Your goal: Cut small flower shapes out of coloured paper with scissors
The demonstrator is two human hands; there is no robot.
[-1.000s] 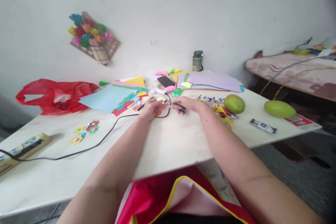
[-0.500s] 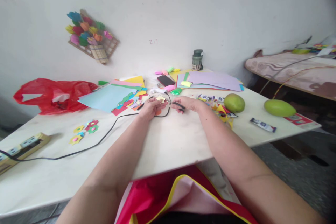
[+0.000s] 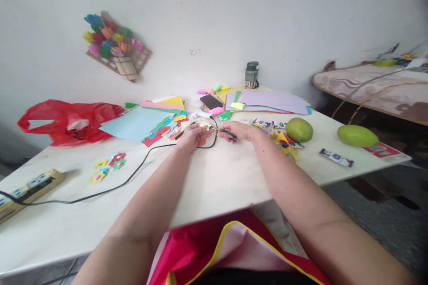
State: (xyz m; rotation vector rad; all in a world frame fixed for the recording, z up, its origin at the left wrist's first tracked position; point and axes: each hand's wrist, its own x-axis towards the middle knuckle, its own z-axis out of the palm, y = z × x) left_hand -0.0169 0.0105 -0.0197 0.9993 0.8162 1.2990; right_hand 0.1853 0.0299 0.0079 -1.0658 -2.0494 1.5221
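My right hand (image 3: 241,131) is closed around the black handles of a pair of scissors (image 3: 228,134), whose blades point left. Facing it, my left hand (image 3: 192,138) pinches a small pale yellow piece of paper (image 3: 204,125) close to the blade tips. Whether the blades touch the paper is too small to tell. A white glue gun (image 3: 199,115) lies just beyond both hands, and its black cable (image 3: 147,156) loops beneath them. Beside my left fingers rests a small orange paper piece (image 3: 202,142). Colourful paper scraps (image 3: 163,131) spread left of that hand.
Far left are a red plastic bag (image 3: 73,120), a power strip (image 3: 33,189) and small paper flowers (image 3: 109,165). Coloured sheets (image 3: 267,101), a phone (image 3: 211,102) and a dark flask (image 3: 252,75) stand behind. Two green fruits (image 3: 299,129) and a small wrapper (image 3: 336,157) lie right.
Both hands stay almost in place, with the scissors and the paper still held. The view has shifted very slightly.
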